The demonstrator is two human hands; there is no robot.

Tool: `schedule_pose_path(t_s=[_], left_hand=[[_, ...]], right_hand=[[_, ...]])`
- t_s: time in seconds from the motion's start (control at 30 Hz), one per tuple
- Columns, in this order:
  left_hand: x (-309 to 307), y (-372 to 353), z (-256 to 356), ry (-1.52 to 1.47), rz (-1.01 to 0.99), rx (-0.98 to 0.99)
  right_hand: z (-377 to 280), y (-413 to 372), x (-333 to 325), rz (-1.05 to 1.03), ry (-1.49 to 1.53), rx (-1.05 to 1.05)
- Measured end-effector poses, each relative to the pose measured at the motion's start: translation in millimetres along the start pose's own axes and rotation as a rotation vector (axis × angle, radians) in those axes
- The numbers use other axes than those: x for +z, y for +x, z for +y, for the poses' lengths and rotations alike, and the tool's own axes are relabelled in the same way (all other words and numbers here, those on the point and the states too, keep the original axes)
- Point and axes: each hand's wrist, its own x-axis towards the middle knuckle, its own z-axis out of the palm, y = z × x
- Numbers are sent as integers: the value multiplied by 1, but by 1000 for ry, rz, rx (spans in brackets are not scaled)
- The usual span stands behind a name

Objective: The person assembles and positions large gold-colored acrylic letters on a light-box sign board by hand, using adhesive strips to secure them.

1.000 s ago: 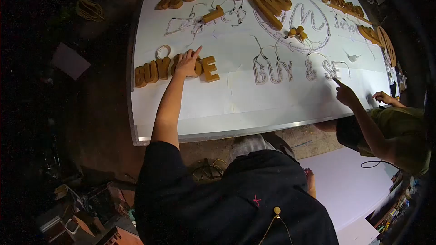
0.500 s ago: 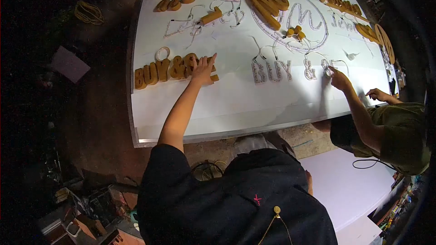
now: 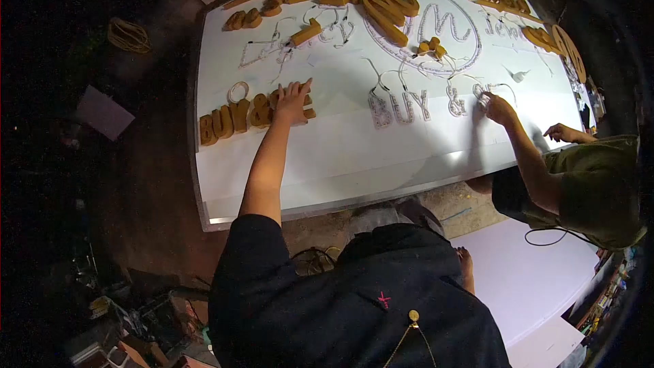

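Note:
My left hand lies over the mustard-coloured block letters at the left of the white table, fingers spread and open. It covers part of the last letters in the row, which starts "BUY&". Just above the row is a pale ring-shaped coil. Low beside my body, away from the table, my right hand shows only in part, and how its fingers are set cannot be made out. Letter shapes made of small light strips, with thin wires, spell "BUY &" mid-table.
At the right a co-worker's hand touches the light-strip letters; the other hand is by the table edge. More mustard letters line the far side of the white table. A white panel lies behind my right side.
The view has shifted slightly. My left hand remains over the letters, its fingers a little closer together. More of my right hand shows. The co-worker's hand stays at the light-strip letters.

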Motion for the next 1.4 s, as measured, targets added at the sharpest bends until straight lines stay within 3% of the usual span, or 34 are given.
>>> schedule_pose_path(t_s=[0.03,0.07,0.17,0.23,0.3,0.4,0.6,0.67,0.7,0.77,0.87,0.97,1.3,1.37,1.4], left_hand=[[-3,-4,1,-9,17,-33],[-5,-6,4,-20,35,-61],[-12,-16,23,-125,195,-95],[-8,-25,48,-166,307,-71],[0,-39,69,-203,421,-63],[21,-61,116,-339,438,-71],[50,-105,197,-490,296,-116],[56,-115,210,-437,181,-141],[56,-120,213,-434,181,-144],[58,-130,218,-419,-24,-252],[67,-138,214,-335,-117,-356],[71,-141,208,-288,-142,-450],[78,-134,217,-317,-234,-658],[78,-131,224,-278,-246,-695],[78,-130,225,-279,-246,-700]], right_hand=[[0,-8,4,23,35,-10],[-1,-1,-5,-128,-143,-29],[8,14,-30,-56,-320,-84],[33,59,-64,-78,-55,132],[25,25,-32,26,-20,58],[7,-3,-5,53,-401,-5],[4,19,14,14,-128,23],[-5,11,24,-181,-156,-156],[-12,16,31,-184,-156,-153],[-21,44,40,-59,-432,51],[-37,69,53,-83,-402,52],[-63,87,79,-173,-423,-79],[-142,141,152,-161,-453,-107],[-145,157,150,-238,-570,-202],[-147,167,154,-134,-659,-159]])
